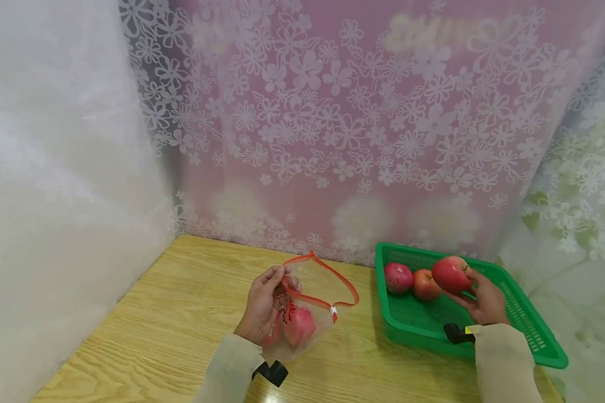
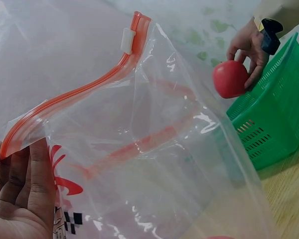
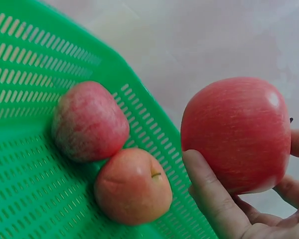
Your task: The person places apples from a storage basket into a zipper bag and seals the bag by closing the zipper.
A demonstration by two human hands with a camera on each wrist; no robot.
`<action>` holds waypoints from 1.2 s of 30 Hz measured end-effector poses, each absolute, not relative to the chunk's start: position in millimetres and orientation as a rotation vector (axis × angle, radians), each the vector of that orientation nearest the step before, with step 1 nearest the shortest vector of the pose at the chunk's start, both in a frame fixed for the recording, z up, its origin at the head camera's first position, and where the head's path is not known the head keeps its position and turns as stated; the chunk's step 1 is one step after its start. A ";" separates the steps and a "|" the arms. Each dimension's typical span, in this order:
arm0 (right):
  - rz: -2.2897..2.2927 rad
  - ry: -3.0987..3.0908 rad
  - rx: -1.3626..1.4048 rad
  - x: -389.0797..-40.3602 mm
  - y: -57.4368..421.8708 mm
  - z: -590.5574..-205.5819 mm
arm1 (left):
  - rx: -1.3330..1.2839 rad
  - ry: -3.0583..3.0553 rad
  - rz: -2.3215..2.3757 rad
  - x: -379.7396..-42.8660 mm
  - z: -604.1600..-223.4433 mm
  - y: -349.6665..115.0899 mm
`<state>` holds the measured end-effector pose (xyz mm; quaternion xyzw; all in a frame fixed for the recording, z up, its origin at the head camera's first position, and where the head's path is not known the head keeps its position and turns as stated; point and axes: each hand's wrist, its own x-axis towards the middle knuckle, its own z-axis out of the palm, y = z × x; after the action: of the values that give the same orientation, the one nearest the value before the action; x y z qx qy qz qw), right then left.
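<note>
My left hand (image 1: 263,302) pinches the orange zip edge of a clear zip bag (image 1: 322,280) and holds its mouth spread wide. Inside the bag, low down, sits red fruit (image 1: 299,326), partly behind red and black print. A white slider (image 2: 127,41) shows on the zip in the left wrist view. Over the green basket, my right hand (image 1: 488,299) grips a red apple (image 3: 236,134) with fingers and thumb around it. Two more apples lie in the basket, a darker mottled one (image 3: 89,122) and a paler orange-red one (image 3: 133,186), side by side.
The green slotted basket (image 1: 526,307) stands at the right on a wood-grain table (image 1: 181,313). A flower-patterned curtain (image 1: 307,140) hangs behind the table, with pale sheeting (image 1: 70,168) on the left. Each wrist carries a black camera mount.
</note>
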<state>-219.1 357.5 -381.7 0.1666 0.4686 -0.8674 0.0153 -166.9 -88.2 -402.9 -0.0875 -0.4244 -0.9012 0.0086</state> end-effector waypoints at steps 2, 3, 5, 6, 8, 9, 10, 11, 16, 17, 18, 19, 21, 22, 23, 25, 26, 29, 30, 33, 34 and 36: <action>-2.682 1.492 0.513 -217.8 353.5 -380.1 | -0.282 -1.326 -2.811 -166.4 -401.7 -88.4; -2.674 1.505 0.503 -216.9 351.6 -379.5 | -0.285 -1.326 -2.810 -166.3 -401.2 -88.5; -2.652 1.530 0.470 -215.5 348.2 -378.6 | -0.293 -1.327 -2.809 -166.5 -400.4 -88.9; -2.633 1.557 0.437 -214.8 346.4 -378.4 | -0.295 -1.330 -2.809 -166.7 -400.2 -89.0; -2.606 1.595 0.383 -212.8 342.2 -377.7 | -0.302 -1.331 -2.808 -167.1 -400.4 -89.3; -2.591 1.616 0.348 -211.9 340.0 -377.5 | -0.304 -1.331 -2.809 -167.4 -400.7 -89.3; -2.576 1.638 0.317 -211.1 337.8 -377.3 | -0.305 -1.330 -2.807 -167.3 -400.7 -89.2; -2.554 1.676 0.282 -210.1 335.1 -377.4 | -0.302 -1.329 -2.807 -167.0 -400.7 -89.2; -2.411 1.870 0.165 -206.3 321.1 -377.9 | -0.300 -1.337 -2.802 -165.1 -400.7 -90.0; -2.393 1.896 0.147 -205.7 318.2 -377.6 | -0.303 -1.336 -2.804 -164.9 -400.8 -90.1; -2.380 1.909 0.130 -205.0 315.5 -377.0 | -0.305 -1.333 -2.806 -164.8 -401.0 -90.3; -2.380 1.910 0.106 -204.1 312.9 -376.3 | -0.308 -1.333 -2.806 -164.9 -401.3 -90.4; -2.394 1.889 0.050 -202.3 308.3 -374.7 | -0.312 -1.330 -2.808 -165.2 -401.9 -90.4; -2.416 1.863 0.027 -201.7 306.1 -373.8 | -0.314 -1.327 -2.809 -165.4 -402.2 -90.3; -2.426 1.851 -0.001 -200.4 303.8 -372.8 | -0.323 -1.329 -2.804 -165.7 -402.5 -90.3; -2.430 1.842 -0.059 -198.2 299.6 -370.8 | -0.329 -1.323 -2.805 -165.8 -402.6 -90.1; -2.426 1.844 -0.080 -197.0 297.7 -369.8 | -0.338 -1.320 -2.805 -165.9 -402.5 -90.0; -2.401 1.862 -0.129 -193.7 291.8 -367.2 | -0.366 -1.315 -2.800 -165.9 -402.9 -89.8; -2.396 1.860 -0.142 -192.8 289.9 -366.6 | -0.381 -1.309 -2.803 -166.0 -403.3 -90.0; -2.395 1.836 -0.179 -190.5 284.1 -365.5 | -0.462 -1.292 -2.799 -165.9 -405.3 -91.1; -2.401 1.823 -0.194 -189.9 282.1 -365.3 | -0.481 -1.286 -2.800 -165.7 -405.9 -91.3; -2.401 1.804 -0.217 -188.9 278.1 -364.9 | -0.507 -1.277 -2.800 -165.2 -406.5 -91.7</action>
<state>-188.9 278.1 -364.9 -0.0718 0.5978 -0.7957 0.0652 -165.2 -91.7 -406.5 -0.1625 -0.4094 -0.8977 0.0115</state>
